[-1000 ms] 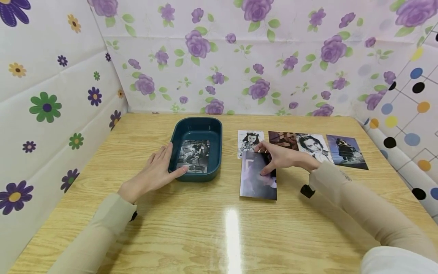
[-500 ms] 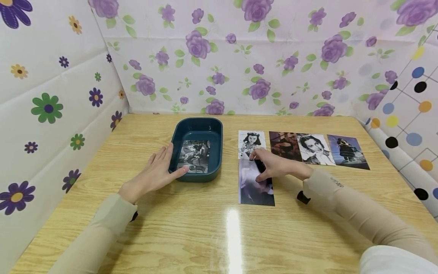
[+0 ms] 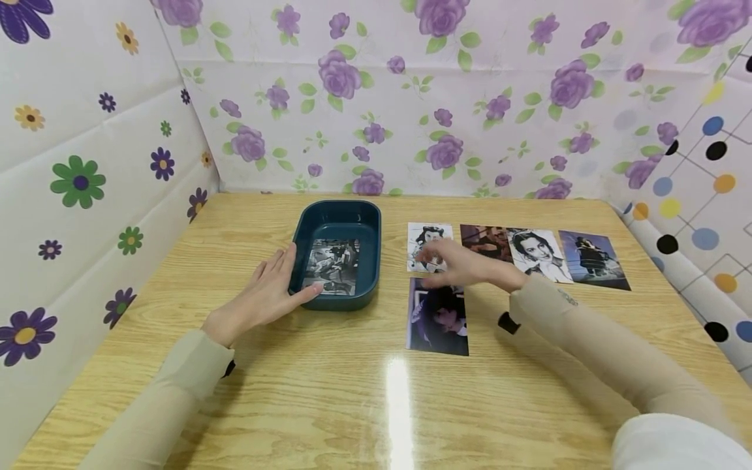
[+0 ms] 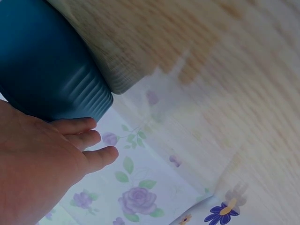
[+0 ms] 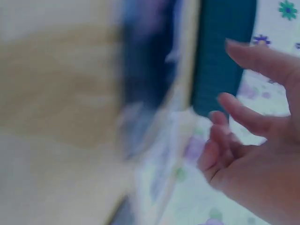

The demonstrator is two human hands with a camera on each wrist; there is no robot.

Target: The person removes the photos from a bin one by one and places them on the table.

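Observation:
A dark teal rectangular tray (image 3: 369, 261) stands left of centre in the head view, with a black-and-white photo (image 3: 331, 264) lying in it. My left hand (image 3: 255, 297) rests against the tray's left side, fingers straight, thumb over the front corner. In the left wrist view those fingers (image 4: 84, 138) lie by the tray's ribbed outer wall (image 4: 77, 93). A dark purple portrait photo (image 3: 437, 320) lies flat on the table. Over its far edge hovers my right hand (image 3: 464, 261), fingers spread and holding nothing, partly covering a black-and-white portrait photo (image 3: 431, 234) behind.
To the right in the back row lie a brown photo (image 3: 484, 241), another black-and-white portrait (image 3: 539, 251) and a blue photo of a dark-dressed figure (image 3: 593, 261). The wooden table (image 3: 305, 385) meets flowered cloth walls (image 3: 399, 130) on its back and sides.
The purple photo was moved slightly left and nearer, laid down flat, and let go. My right hand has lifted off it. The left hand and tray have stayed put.

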